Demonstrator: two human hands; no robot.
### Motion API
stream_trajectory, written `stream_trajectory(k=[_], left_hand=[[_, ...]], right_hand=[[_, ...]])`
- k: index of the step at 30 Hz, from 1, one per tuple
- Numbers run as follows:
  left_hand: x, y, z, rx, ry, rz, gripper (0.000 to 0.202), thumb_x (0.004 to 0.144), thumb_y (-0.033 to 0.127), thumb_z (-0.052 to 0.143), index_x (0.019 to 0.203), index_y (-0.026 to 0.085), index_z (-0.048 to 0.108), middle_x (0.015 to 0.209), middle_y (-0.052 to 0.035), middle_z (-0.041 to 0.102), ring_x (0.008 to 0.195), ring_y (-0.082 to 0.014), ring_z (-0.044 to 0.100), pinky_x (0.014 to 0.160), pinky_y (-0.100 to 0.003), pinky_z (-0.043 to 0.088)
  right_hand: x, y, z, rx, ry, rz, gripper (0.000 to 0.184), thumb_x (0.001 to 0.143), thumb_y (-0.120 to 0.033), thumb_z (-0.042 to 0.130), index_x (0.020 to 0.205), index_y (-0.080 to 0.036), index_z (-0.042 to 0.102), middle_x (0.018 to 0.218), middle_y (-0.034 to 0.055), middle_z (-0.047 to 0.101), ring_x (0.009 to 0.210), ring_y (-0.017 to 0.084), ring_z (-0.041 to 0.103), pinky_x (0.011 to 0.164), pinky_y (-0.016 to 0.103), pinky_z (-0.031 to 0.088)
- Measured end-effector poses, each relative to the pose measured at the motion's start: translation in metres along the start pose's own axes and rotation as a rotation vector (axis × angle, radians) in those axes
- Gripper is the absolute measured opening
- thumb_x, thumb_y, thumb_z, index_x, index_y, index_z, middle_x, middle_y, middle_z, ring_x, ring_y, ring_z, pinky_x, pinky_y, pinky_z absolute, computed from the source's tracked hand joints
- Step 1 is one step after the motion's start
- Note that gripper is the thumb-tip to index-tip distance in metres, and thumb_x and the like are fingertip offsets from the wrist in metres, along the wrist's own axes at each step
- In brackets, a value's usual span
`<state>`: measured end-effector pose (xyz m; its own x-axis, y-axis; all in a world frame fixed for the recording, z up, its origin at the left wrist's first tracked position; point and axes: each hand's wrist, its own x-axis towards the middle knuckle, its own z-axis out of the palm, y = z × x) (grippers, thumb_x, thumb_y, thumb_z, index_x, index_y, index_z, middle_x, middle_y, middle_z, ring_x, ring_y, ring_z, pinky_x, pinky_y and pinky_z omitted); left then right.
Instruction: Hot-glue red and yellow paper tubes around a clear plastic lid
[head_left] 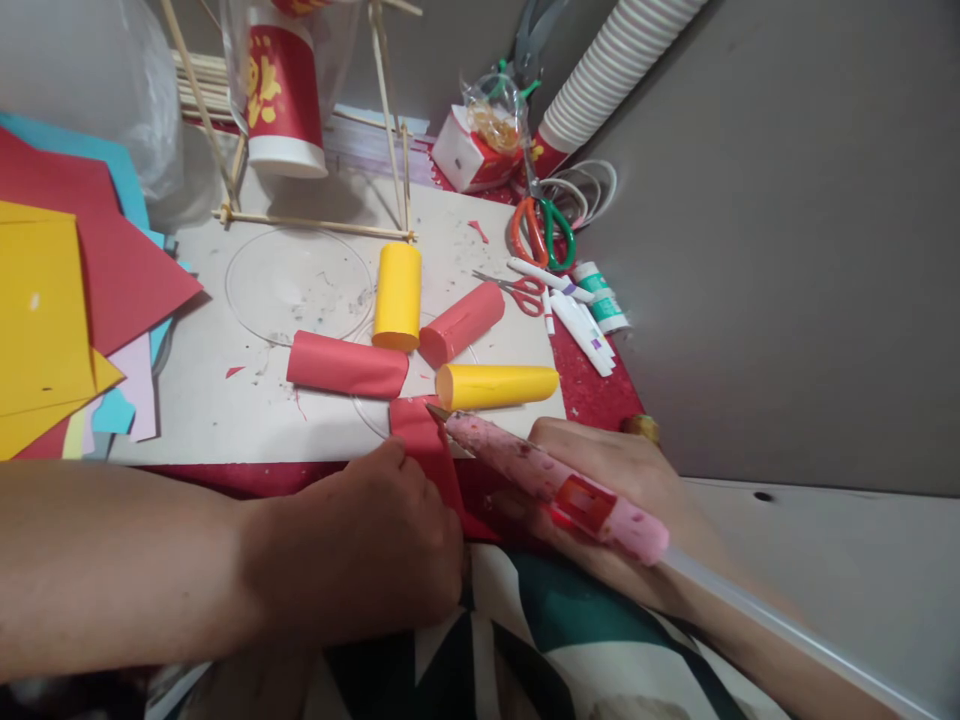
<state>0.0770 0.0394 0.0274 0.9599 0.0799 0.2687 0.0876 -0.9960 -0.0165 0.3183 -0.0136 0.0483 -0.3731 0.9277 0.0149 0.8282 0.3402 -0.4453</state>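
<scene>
My right hand (622, 480) is closed around a pink glue gun (525, 460) with a clear glue stick (750, 610) coming out of its back. The gun's nozzle touches, or hovers just over, the far end of a red paper tube (421, 430). My left hand (382, 540) is closed on the near part of that tube; its fingertips are partly hidden. Around a drawn or clear ring lie a yellow paper tube (397, 295), another yellow tube (499, 386), a red paper tube (347, 366) and another red tube (463, 322), fanned out like petals.
Coloured paper sheets (45, 300) are stacked at left. A stick frame (322, 225) with a red paper cup (285, 95) stands behind. Scissors (544, 232), small red scissors (525, 293), white glue sticks (585, 330) and a stack of cups (622, 70) line the right side by the wall.
</scene>
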Motion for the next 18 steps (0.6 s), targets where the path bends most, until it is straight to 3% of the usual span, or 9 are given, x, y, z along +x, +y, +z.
stream_trajectory(k=[6,11,18], left_hand=[[0.001,-0.002,-0.003,-0.005,0.000,0.000,0.016,0.077,0.004,0.063,0.069,0.017,0.059,0.061,-0.0067,0.063,0.052,-0.0211,0.056,0.051,-0.036,0.047],[0.000,-0.003,-0.004,0.009,0.010,-0.006,0.017,0.074,0.003,0.061,0.067,0.018,0.060,0.060,-0.0056,0.064,0.051,-0.0206,0.056,0.050,-0.035,0.046],[0.002,-0.003,-0.003,-0.004,-0.010,-0.010,0.016,0.073,0.003,0.062,0.067,0.018,0.061,0.060,-0.0045,0.065,0.051,-0.0208,0.057,0.050,-0.036,0.047]], right_hand=[[0.001,0.001,-0.003,0.026,0.036,-0.138,0.020,0.096,-0.027,0.058,0.082,-0.026,0.044,0.068,-0.0040,0.048,0.053,0.013,0.046,0.051,0.028,0.033],[-0.002,0.000,-0.003,0.021,0.021,-0.105,0.026,0.095,-0.026,0.060,0.081,-0.027,0.038,0.066,-0.0049,0.047,0.050,0.013,0.043,0.049,0.029,0.031],[-0.010,0.001,-0.002,-0.053,-0.032,-0.086,0.027,0.104,-0.041,0.049,0.086,-0.023,0.057,0.070,-0.0011,0.054,0.059,0.016,0.053,0.054,0.031,0.037]])
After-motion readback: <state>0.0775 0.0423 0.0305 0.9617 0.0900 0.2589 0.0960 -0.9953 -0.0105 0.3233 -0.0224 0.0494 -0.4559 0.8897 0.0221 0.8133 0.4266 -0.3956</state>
